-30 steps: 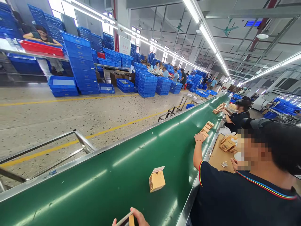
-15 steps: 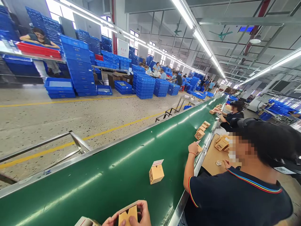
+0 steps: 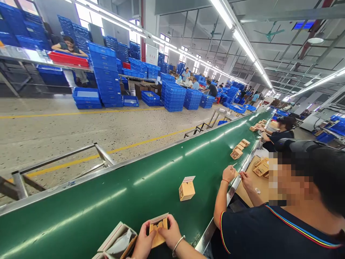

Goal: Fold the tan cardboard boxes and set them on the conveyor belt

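Note:
Between my two hands is a small tan cardboard box [image 3: 157, 242] with its lid flap raised at the back. My left hand [image 3: 143, 240] wraps its left side, while my right hand [image 3: 172, 233], with a bracelet at the wrist, grips the right side. Both thumbs press at the box's open top edge; its inside is mostly hidden. Just left of my left hand stands an open carton [image 3: 110, 240] holding a white plastic bag [image 3: 123, 244]. Further along the belt sits another small box [image 3: 187, 191], its flap upright.
A green conveyor belt [image 3: 107, 212] runs diagonally away, with more boxes [image 3: 238, 151] on it. A co-worker [image 3: 258, 230] at the right reaches over the belt edge, beside a cardboard-topped table [image 3: 252, 183]. Metal frames [image 3: 101, 154] and stacked blue crates [image 3: 105, 79] stand beyond.
My view has shifted, and more of my hands and the box shows now. The lower-left carton has come further into view. The co-worker's right hand has moved from the table to the left hand.

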Demonstrator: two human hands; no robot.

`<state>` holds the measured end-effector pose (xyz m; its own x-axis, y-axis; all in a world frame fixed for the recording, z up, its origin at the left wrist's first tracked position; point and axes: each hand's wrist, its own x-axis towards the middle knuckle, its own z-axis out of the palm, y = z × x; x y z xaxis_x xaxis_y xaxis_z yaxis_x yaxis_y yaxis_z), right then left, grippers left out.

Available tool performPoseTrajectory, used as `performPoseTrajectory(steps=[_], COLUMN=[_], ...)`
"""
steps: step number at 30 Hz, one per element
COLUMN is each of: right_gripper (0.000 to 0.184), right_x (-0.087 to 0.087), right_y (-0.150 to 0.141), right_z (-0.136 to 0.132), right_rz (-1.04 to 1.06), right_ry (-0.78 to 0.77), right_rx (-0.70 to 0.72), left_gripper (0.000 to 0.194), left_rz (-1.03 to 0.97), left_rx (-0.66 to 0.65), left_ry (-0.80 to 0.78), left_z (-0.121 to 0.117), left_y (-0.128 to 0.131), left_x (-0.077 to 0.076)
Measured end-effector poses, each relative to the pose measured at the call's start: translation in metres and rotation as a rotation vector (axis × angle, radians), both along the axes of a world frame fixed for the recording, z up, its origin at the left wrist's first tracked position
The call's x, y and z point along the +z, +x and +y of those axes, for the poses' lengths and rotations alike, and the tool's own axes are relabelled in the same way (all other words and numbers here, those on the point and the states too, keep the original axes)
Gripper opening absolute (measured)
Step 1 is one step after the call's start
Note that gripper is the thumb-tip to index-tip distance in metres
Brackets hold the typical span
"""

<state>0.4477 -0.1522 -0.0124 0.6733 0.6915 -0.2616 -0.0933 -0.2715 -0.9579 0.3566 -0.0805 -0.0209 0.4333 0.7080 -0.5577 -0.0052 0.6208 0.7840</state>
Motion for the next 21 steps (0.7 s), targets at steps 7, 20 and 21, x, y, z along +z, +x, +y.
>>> performPoseTrajectory(steps=[7,20,21], right_gripper=[0.070,0.082,0.091], right_x=[0.000,0.053,0.056], right_y=[-0.010,0.054,0.053], right_z=[-0.013,0.037,0.052], right_rz=[-0.969,-0.903,-0.825], right_ry=[-0.171,0.093,0.052], right_rx=[-0.056,0.601,0.725], left_gripper=[0.045,0.036,0.037], left_rz=[0.036,0.225,0.201], left_rx=[-0.150,-0.061,-0.088], left_ry=[0.047,0.267,0.275], left_z=[-0.040,-0.050,-0.050], left_y=[-0.043,-0.088,-0.086], left_x=[-0.001,0.087,0.084])
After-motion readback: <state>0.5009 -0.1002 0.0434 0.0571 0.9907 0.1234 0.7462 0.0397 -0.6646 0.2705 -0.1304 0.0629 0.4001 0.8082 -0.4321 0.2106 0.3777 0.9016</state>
